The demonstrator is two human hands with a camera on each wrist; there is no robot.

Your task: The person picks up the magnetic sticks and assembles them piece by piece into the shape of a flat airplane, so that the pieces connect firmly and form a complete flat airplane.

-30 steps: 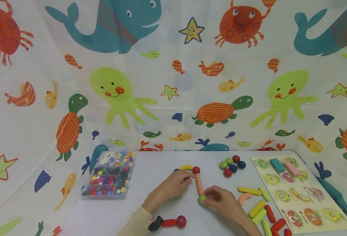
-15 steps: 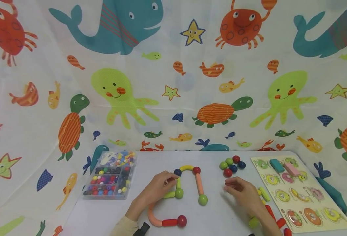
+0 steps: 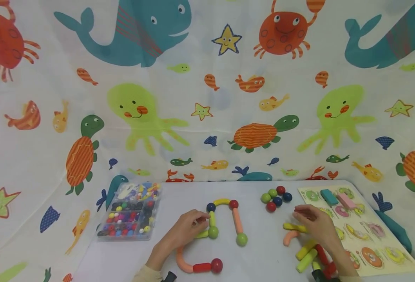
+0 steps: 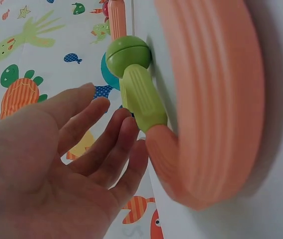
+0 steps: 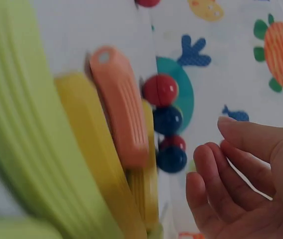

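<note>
Right now the left hand [image 3: 189,226] rests w/ relaxed, nearly straight fingers against the light-green rod [image 3: 203,234] of the chain [image 3: 225,219] laid mid-counter [image 3: 179,192]; wrist view shows fingertips just touching that rod, nothing gripped. Chain count: 5 balls (navy, red at top, 2 green, 1 red at the bottom end) and approx. 7 rods – yellow arc, peach straight, yellow-green straight, light-green, peach curve, red short; a few joints are hidden by the hand, so the rod count is approx. The right hand [image 3: 314,225] hovers over the loose rods [image 3: 309,250] near the counter's right side, fingers loosely bent, palm empty, touching or just above the yellow rod [image 3: 293,227]; cannot tell which. Behind it sit 5 loose balls [image 3: 275,197]: 2 green, 2 red, 1 navy... a sixth navy is possible. 1 bead box [image 3: 131,213] stands left, 1 puzzle board [image 3: 362,231] right.
</note>
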